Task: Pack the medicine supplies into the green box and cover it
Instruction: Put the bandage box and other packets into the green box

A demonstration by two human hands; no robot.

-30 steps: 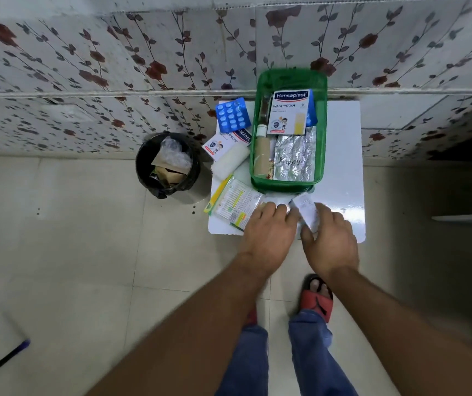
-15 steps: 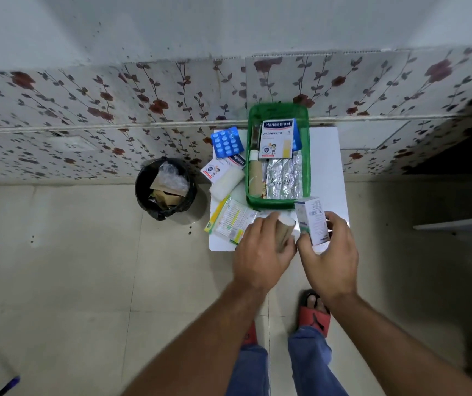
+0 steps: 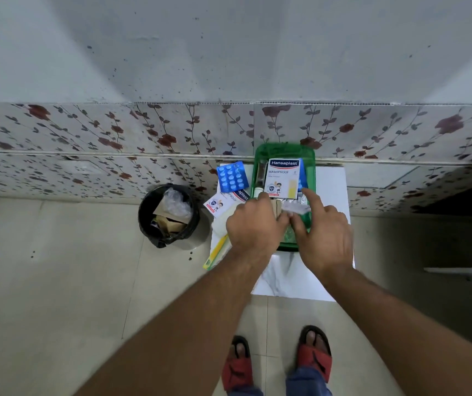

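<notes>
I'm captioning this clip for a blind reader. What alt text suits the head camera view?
Both hands, left hand and right hand, reach over an open green box of medicine supplies on a small white table. A blue pill strip lies left of it, a black bin on the floor.

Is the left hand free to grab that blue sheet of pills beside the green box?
Probably yes, but not at once. The blue pill sheet lies uncovered on the white table, left of the green box. The left hand is nearby, but seems busy with something at the box.
</notes>
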